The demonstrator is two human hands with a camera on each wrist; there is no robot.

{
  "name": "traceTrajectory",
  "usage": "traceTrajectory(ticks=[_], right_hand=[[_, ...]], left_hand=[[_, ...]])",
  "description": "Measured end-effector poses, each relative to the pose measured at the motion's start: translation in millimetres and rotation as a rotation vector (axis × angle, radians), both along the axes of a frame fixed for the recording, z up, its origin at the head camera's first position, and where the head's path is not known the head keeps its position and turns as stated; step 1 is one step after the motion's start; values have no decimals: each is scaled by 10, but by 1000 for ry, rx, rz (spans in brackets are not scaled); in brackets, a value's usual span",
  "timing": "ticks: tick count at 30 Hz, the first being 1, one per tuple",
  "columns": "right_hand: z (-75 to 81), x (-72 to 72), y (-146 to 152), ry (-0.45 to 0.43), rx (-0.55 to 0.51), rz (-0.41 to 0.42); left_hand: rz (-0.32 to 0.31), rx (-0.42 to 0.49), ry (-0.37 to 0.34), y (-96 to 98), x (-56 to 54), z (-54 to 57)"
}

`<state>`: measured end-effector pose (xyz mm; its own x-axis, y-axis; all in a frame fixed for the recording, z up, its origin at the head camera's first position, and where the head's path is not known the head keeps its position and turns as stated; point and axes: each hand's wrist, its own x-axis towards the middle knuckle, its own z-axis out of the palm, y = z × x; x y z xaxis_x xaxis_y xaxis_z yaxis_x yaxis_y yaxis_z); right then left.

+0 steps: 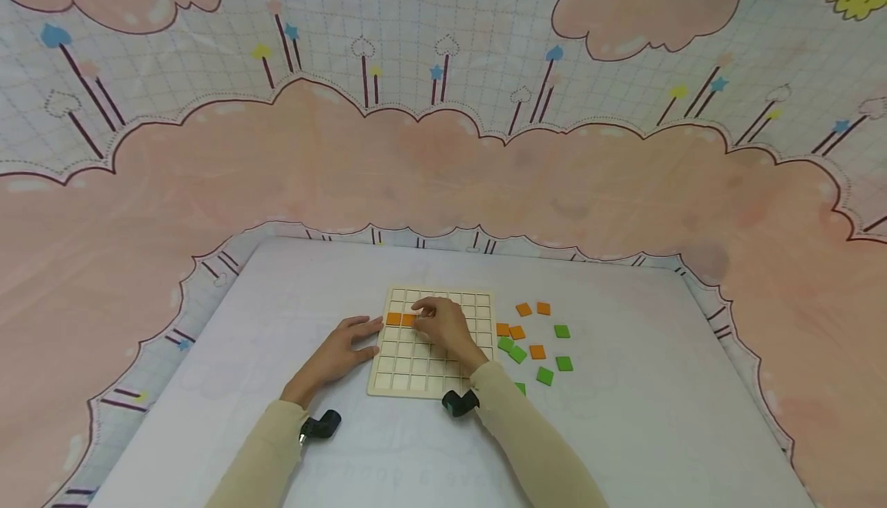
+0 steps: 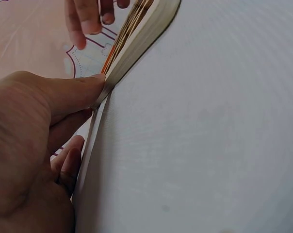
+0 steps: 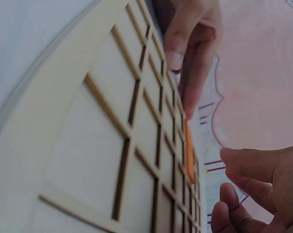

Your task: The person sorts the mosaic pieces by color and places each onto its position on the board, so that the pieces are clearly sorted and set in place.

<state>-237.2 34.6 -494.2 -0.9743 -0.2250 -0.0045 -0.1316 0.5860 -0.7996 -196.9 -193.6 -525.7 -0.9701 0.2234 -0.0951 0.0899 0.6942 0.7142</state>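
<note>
A pale wooden grid board (image 1: 404,382) lies on the white table. Two orange square tiles sit side by side in its left cells, the outer one (image 1: 393,319) by the board's edge and the inner one (image 1: 408,320) beside my right hand (image 1: 443,326). That hand hovers over the board; in the right wrist view its thumb and fingers (image 3: 253,165) are parted with nothing between them. My left hand (image 1: 343,350) rests at the board's left edge, thumb and fingers spread along it. From the left wrist, the thumb (image 2: 83,92) touches the rim.
Loose orange tiles (image 1: 537,352) and green tiles (image 1: 545,375), several of each, lie scattered right of the board. Some are close to its right edge, by my right forearm. A patterned cloth (image 1: 443,169) hangs behind and around the white table (image 1: 658,385).
</note>
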Motion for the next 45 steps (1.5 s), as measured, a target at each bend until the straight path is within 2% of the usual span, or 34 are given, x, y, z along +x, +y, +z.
traceTrajectory(ticks=[8, 16, 24, 32, 45], right_hand=[[200, 106, 18, 44, -31, 22], [371, 218, 149, 150, -80, 53], [495, 276, 304, 199, -90, 30], [523, 301, 471, 240, -102, -11], [484, 312, 780, 201, -69, -94]], left_hand=[[2, 3, -18, 15, 15, 14], [14, 13, -30, 26, 21, 26], [16, 14, -24, 32, 24, 29], [19, 15, -19, 40, 27, 35], [12, 16, -10, 32, 19, 28]])
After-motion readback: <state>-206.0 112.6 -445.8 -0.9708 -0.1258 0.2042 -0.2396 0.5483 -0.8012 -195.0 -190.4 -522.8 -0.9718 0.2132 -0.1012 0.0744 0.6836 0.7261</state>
